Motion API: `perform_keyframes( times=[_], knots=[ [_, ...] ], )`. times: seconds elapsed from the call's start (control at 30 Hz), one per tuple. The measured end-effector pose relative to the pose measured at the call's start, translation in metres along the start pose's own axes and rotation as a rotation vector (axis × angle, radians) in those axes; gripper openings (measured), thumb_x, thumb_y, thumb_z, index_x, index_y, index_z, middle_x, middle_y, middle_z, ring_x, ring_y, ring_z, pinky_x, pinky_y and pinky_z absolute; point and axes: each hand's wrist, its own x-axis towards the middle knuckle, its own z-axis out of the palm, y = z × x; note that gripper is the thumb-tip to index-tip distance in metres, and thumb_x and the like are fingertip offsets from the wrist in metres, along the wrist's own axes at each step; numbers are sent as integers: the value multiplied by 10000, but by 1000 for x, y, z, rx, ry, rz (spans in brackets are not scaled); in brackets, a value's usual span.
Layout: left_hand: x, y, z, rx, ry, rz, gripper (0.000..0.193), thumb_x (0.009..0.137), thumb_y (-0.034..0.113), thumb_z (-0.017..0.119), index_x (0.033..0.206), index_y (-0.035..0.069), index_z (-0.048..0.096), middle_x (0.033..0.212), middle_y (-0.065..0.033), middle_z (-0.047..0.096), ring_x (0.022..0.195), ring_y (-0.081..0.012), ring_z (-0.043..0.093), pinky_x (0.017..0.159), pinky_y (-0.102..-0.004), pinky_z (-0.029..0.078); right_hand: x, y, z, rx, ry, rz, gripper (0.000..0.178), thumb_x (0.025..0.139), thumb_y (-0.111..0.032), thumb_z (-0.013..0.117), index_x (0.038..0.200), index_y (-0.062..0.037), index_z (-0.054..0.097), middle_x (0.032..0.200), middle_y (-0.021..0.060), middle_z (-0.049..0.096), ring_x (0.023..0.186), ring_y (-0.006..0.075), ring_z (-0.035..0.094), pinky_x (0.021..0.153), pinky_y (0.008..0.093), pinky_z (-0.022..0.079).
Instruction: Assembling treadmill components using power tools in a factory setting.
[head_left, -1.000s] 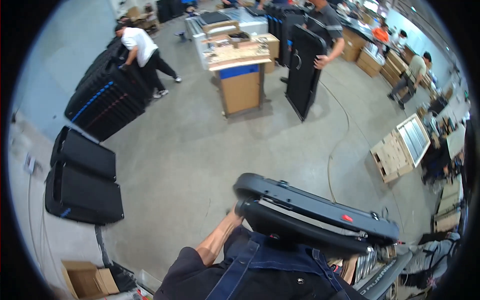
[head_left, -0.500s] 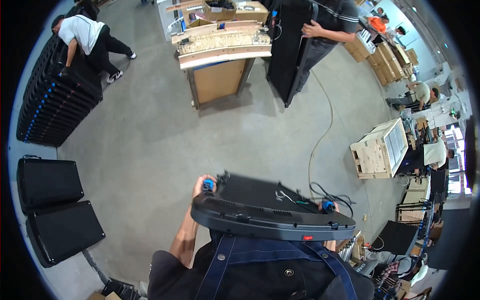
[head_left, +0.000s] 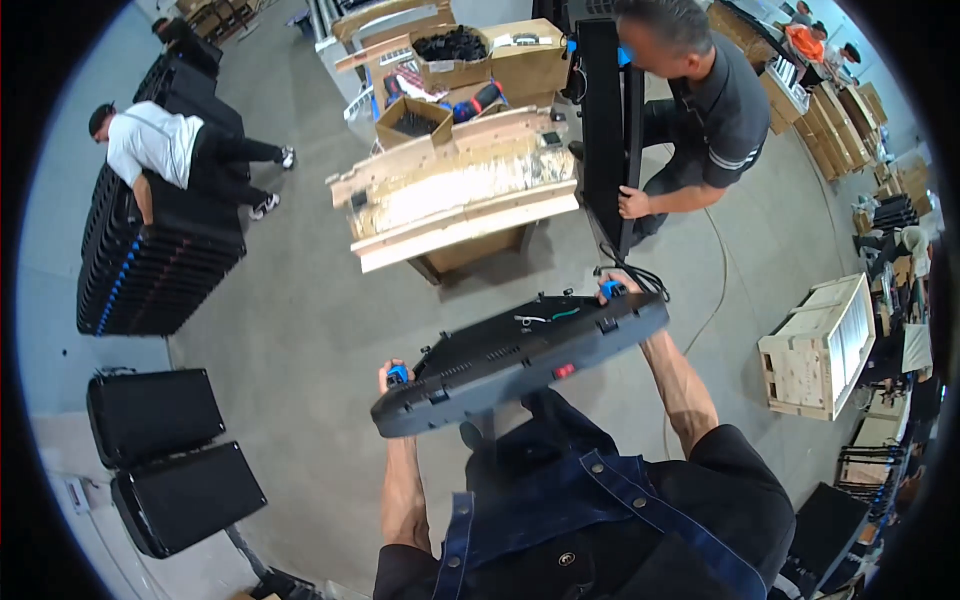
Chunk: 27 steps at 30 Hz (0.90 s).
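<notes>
Long black panel (head_left: 520,360) held level at chest height, left hand (head_left: 393,378) wrapped round its near-left end, right hand (head_left: 612,290) round its far-right end, fingers closed on each blue grip. Bare concrete floor (head_left: 290,330) lies open left; wooden workbench (head_left: 460,205) ahead, crate (head_left: 815,345) right. Two black cases (head_left: 165,455) stand lower left.
</notes>
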Motion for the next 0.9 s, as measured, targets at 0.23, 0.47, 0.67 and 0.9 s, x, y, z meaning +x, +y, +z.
perform_keyframes(
  times=[0.23,0.47,0.67,0.9],
  knots=[
    [103,36,65,11,-54,106,325,1028,357,550,1281,165,618,1209,-14,688,1149,-180,632,1050,-356,506,86,-40,19,-247,479,-152,355,997,-438,557,1154,-140,668,1014,-26,674,919,101,605,774,261,458],
    [150,64,47,280,53,60,375,1016,339,546,1343,157,571,1174,14,673,1153,-154,598,967,-373,478,-47,66,13,-553,440,32,390,981,-394,611,1112,-30,658,735,31,640,630,112,609,583,278,472],
    [167,-9,-101,636,30,-230,675,1048,529,433,1538,74,340,1489,-240,463,1280,-348,543,1034,-510,469,-285,332,-34,-404,914,253,253,941,-227,604,993,14,658,686,123,689,522,176,626,441,313,461],
    [-94,-158,-166,1494,-805,-780,342,981,362,607,960,40,719,788,-47,687,697,-163,660,628,-309,535,-533,647,126,49,1287,442,220,906,-192,634,1006,-4,690,778,177,708,603,290,677,473,430,505]
  ],
)
